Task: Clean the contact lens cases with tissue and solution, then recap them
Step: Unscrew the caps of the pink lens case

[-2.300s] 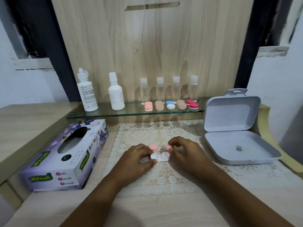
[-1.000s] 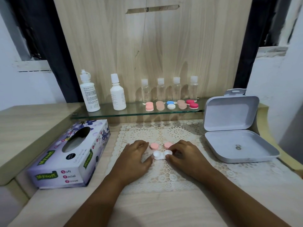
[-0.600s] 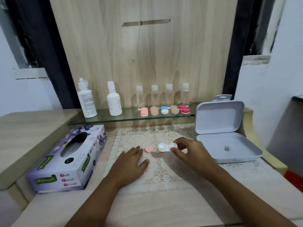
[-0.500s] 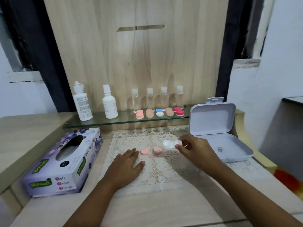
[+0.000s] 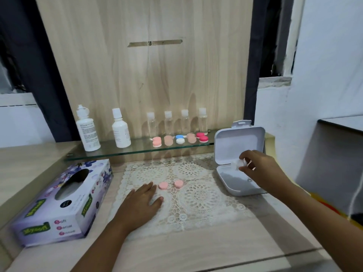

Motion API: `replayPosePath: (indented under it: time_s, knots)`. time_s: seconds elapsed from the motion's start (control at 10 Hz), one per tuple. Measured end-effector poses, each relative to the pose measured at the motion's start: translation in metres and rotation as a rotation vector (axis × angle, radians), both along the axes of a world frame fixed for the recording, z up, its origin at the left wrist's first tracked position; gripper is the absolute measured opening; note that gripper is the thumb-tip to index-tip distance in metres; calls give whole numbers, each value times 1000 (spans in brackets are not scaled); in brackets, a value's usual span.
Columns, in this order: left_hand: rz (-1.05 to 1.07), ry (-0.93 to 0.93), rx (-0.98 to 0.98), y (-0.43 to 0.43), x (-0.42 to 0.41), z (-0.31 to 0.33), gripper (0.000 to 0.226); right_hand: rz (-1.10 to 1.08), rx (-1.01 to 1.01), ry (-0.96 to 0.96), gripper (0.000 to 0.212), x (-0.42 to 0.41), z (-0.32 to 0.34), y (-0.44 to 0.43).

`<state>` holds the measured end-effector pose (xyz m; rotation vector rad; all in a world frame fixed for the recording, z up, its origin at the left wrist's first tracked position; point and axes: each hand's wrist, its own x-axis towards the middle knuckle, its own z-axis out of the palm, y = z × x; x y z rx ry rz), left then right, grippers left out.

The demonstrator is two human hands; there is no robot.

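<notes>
Your right hand (image 5: 259,169) grips the small white plastic contact lens case (image 5: 238,164) in curled fingers and thumb. It is held off the right edge of the cream lace mat (image 5: 198,199), above the open pale grey hinged plastic box (image 5: 233,177) beside that edge. The case is blurred and partly hidden by your fingers, so its wells cannot be made out.

The left round pink cap (image 5: 163,185) and the right round pink cap (image 5: 178,183) lie flat near the mat's centre, side by side and apart.

Your left hand (image 5: 141,201) rests palm down on the mat's left part, fingers straight and grasping nothing. Its fingertips are just beside the left cap.

The purple floral cardboard tissue box (image 5: 59,203) lies on the light wood surface (image 5: 196,250), left of the mat.
</notes>
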<state>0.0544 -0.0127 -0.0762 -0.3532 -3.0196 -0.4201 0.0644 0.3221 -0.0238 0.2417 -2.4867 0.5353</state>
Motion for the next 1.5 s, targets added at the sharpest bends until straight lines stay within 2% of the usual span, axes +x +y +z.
replayPosePath:
  time_s: [0.1, 0.2, 0.3, 0.5, 0.6, 0.7, 0.8, 0.9, 1.0, 1.1, 1.2, 1.4, 1.5]
  knots:
    - [0, -1, 11, 0, 0, -1, 59, 109, 396, 48, 26, -8, -2, 7]
    - [-1, 8, 20, -1, -1, -2, 59, 138, 695, 15, 46, -17, -9, 13]
    - [-1, 7, 17, -1, -2, -2, 59, 142, 824, 28, 49, -21, -13, 17]
    - [-4, 4, 19, -1, -2, -2, 59, 137, 745, 61, 59, -29, -20, 20]
    - [-4, 5, 17, -1, -2, -2, 59, 150, 642, 117, 54, -26, -15, 12]
    - [-4, 5, 10, -1, -2, -1, 59, 181, 449, 241, 34, -18, -2, -8]
    - [-3, 2, 10, -1, -2, -1, 59, 223, 186, 306, 27, -14, 4, -36]
    - [-6, 3, 9, -1, -1, -1, 59, 246, -102, 251, 23, -12, 0, -68]
    - [-5, 3, 10, -1, -1, -1, 60, 246, -305, 83, 22, -8, -9, -97]
    - [0, 2, 16, -1, -1, 0, 60, 223, -366, -65, 23, -8, -25, -114]
    - [0, -4, 16, -2, -1, 1, 58, 183, -334, -164, 23, -8, -40, -125]
    - [-3, -37, 179, -2, -5, 3, 49, 228, -172, -175, 22, -5, -50, -129]
    - [-8, 24, 256, -3, -6, 5, 44, 248, -95, -160, 24, -6, -56, -130]
